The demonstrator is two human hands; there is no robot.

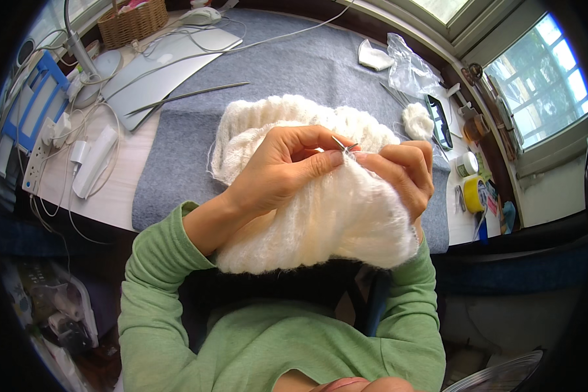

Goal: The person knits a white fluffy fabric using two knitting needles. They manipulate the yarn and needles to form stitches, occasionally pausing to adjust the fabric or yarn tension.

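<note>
My left hand [279, 169] pinches a white knitted piece [313, 215] and a knitting needle near its top edge. My right hand [406, 171] holds the other side, its fingertips close to the left ones. Two metal needle tips [345, 145] cross between the fingertips; the rest of the needles is hidden by the hands and the knitting. The fluffy ribbed fabric hangs over both forearms' inner side, and more of it lies bunched on the grey felt mat [176, 161] behind my hands. A small ball of white yarn [417, 121] lies to the right.
A long loose needle [188, 98] lies at the left, partly over a silver laptop [171, 63]. Cables, a power strip [36, 164] and a lamp base crowd the left side. On the right are a clear plastic bag [409, 68], a black-rimmed case [439, 122] and yellow tape [474, 194].
</note>
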